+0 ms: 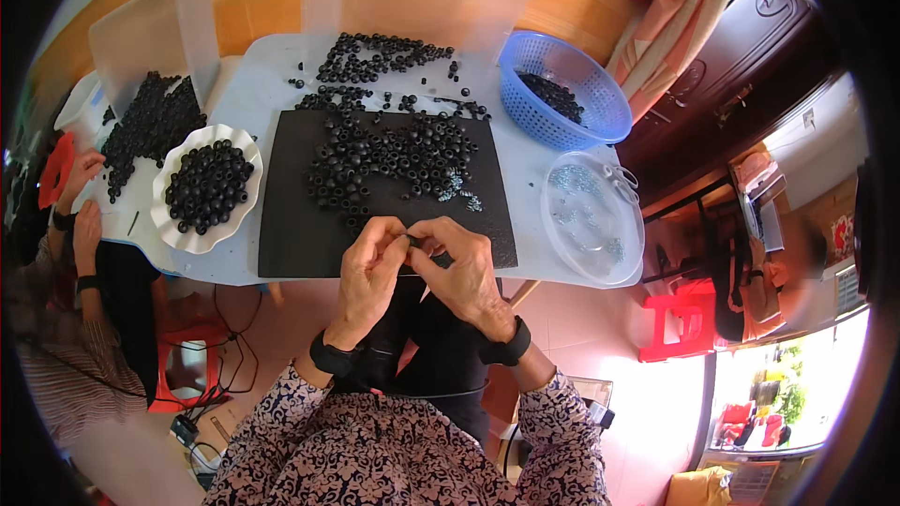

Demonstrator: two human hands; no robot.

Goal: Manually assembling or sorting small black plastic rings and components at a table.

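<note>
Just over the front edge of the black mat, my two hands meet fingertip to fingertip. My left hand is closed in a pinch, and my right hand pinches from the other side. Between their fingertips sits a small black bead, mostly covered by the fingers. Loose black beads lie heaped on the mat just beyond my hands. Beside that heap is a little group of pale blue, shiny small pieces, too small to name.
To the left stands a white scalloped plate of black beads. A blue basket with more beads and a clear round tray of pale blue pieces are at right. Upright translucent panels stand behind. A co-worker's hands are far left.
</note>
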